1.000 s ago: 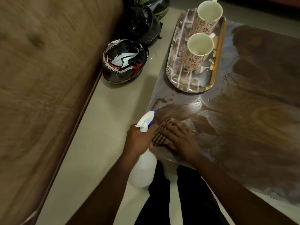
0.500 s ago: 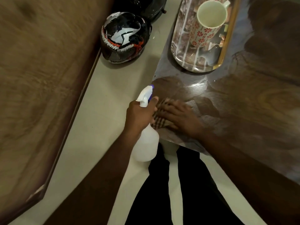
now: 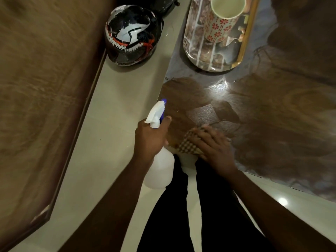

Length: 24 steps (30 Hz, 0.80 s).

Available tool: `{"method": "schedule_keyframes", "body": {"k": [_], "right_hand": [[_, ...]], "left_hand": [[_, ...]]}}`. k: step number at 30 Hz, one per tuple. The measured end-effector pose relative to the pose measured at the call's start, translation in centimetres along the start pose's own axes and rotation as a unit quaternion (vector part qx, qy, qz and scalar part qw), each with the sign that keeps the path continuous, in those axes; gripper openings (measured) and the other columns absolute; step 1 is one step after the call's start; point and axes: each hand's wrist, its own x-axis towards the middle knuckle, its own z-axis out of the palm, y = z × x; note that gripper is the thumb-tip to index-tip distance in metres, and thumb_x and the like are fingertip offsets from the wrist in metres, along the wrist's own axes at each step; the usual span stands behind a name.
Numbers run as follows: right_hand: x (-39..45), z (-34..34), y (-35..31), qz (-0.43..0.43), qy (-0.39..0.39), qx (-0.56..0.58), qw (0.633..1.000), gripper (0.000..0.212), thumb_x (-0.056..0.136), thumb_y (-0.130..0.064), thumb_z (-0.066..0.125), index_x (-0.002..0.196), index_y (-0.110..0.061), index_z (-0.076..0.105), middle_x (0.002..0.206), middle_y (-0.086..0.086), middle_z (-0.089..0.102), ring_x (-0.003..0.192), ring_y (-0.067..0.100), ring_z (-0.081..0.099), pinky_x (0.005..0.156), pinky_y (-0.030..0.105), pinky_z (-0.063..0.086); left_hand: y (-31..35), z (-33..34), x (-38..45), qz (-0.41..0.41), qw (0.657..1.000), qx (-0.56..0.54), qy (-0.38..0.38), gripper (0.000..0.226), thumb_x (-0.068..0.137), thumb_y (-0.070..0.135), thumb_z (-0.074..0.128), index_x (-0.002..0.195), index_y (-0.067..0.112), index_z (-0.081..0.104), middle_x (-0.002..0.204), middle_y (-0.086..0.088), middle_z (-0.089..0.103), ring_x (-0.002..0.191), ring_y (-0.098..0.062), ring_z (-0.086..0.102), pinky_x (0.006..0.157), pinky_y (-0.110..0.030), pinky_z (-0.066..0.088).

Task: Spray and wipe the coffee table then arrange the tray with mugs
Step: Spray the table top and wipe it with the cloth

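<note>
Mid-wipe: pressed brown checked cloth (image 3: 187,147) flat under right hand (image 3: 213,146) at glossy wooden coffee table (image 3: 272,115) near edge; gripped white spray bottle (image 3: 159,166) in left hand (image 3: 150,137). Next, probably wiping toward patterned tray (image 3: 192,46) holding floral mug (image 3: 221,20).

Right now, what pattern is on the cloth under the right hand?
A small brown-and-cream check on the cloth, seen in the head view.

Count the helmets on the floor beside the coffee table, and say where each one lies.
2. A black helmet with a fanged white-and-red face lies between the sofa and the table's corner. Behind it, a second dark helmet is cut off by the picture's top edge; more may lie beyond.
</note>
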Motion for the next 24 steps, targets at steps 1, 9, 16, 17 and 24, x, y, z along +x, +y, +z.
{"method": "schedule_keyframes", "body": {"k": [1, 9, 16, 17, 24], "right_hand": [[-1.3, -0.7, 2.0, 0.041, 0.007, -0.003, 0.999, 0.054, 0.081, -0.034, 0.061, 0.134, -0.028, 0.047, 0.143, -0.001, 0.045, 0.135, 0.027, 0.035, 0.11, 0.046, 0.027], [4.9, -1.3, 1.7, 0.409, 0.036, 0.039, 0.911, 0.06, 0.082, -0.038, 0.037, 0.138, -0.017, 0.042, 0.146, 0.012, 0.041, 0.139, 0.037, 0.028, 0.11, 0.055, 0.024], [4.7, 1.2, -4.0, 0.002, 0.013, 0.07, 0.997, 0.041, 0.091, -0.033, 0.049, 0.13, -0.02, 0.048, 0.134, 0.004, 0.055, 0.133, 0.029, 0.037, 0.11, 0.044, 0.026], [3.0, 1.0, -2.9, -0.029, -0.002, 0.049, 0.998, 0.037, 0.095, -0.034, 0.045, 0.13, -0.024, 0.049, 0.135, 0.0, 0.054, 0.134, 0.027, 0.039, 0.11, 0.043, 0.027], [-4.9, -1.8, 5.7, 0.058, -0.057, 0.015, 0.997, 0.052, 0.085, -0.042, 0.047, 0.137, -0.038, 0.041, 0.146, -0.008, 0.042, 0.136, 0.023, 0.035, 0.111, 0.043, 0.022]], "left_hand": [[0.2, 0.3, 0.0, -0.005, 1.0, 0.001, -0.007, 0.017, 0.085, 0.035, 0.07, 0.075, 0.035, 0.057, 0.068, -0.004, 0.066, 0.048, -0.015, 0.057, 0.057, -0.029, 0.052], [2.0, 4.0, -0.3, 0.011, 1.0, 0.01, -0.011, 0.025, 0.085, 0.036, 0.068, 0.067, 0.037, 0.051, 0.054, -0.003, 0.059, 0.048, -0.02, 0.056, 0.073, -0.043, 0.057], [5.9, 3.8, 1.7, 0.124, 0.992, 0.023, 0.011, 0.007, 0.086, 0.034, 0.07, 0.089, 0.038, 0.065, 0.062, 0.02, 0.06, 0.054, 0.009, 0.058, 0.066, -0.012, 0.046], [6.4, 3.9, 1.9, 0.137, 0.99, 0.03, 0.016, 0.013, 0.086, 0.035, 0.069, 0.076, 0.037, 0.061, 0.059, 0.014, 0.062, 0.049, 0.002, 0.058, 0.064, -0.018, 0.049], [8.1, 6.5, 2.1, 0.15, 0.988, 0.023, 0.02, 0.028, 0.085, 0.04, 0.068, 0.083, 0.013, 0.064, 0.059, -0.009, 0.063, 0.048, -0.009, 0.061, 0.061, -0.023, 0.049]]}}
